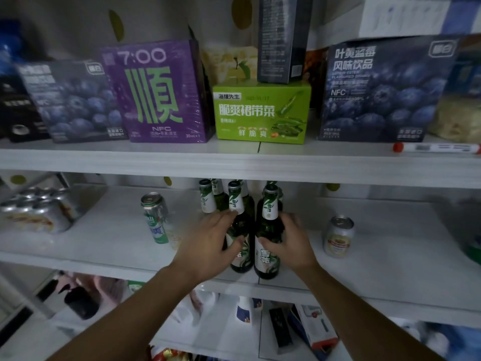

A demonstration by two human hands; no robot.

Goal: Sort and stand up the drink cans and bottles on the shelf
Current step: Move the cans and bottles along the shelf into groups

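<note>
Two green glass beer bottles stand upright side by side at the front of the middle shelf [377,259]. My left hand [208,246] wraps the left bottle [238,204] at its body. My right hand [292,243] wraps the right bottle [269,259] the same way. Several more green bottles [208,199] stand behind them. A tall green-and-white can [156,217] stands upright to the left. A short gold-and-red can [338,237] stands upright to the right.
A shrink-wrapped pack of silver cans [36,209] lies at the shelf's far left. The upper shelf holds blueberry drink boxes [382,92], a purple box [158,92] and a green box [261,113]. The lower shelf holds bags and cartons [315,329].
</note>
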